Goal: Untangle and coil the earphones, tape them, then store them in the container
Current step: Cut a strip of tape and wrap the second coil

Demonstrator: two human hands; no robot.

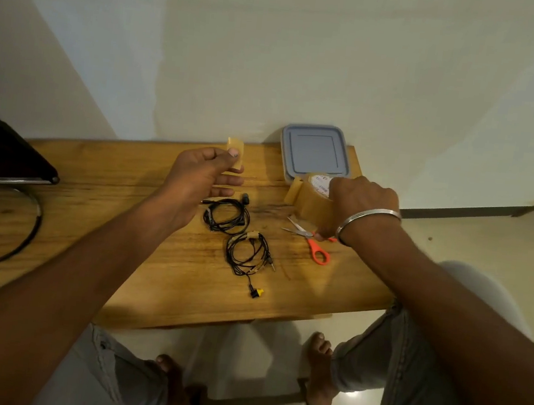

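Left hand (195, 174) pinched cut tape strip (236, 152) between thumb and forefinger, other fingers loose. Right hand (362, 198) curled round tape roll (308, 203). 2 earphone coils flat on table (95, 182): far coil (227, 215), apparently untaped, just under left hand, nearer it than right hand; near coil (248, 253) taped. Container (314, 151) lidded, behind roll.
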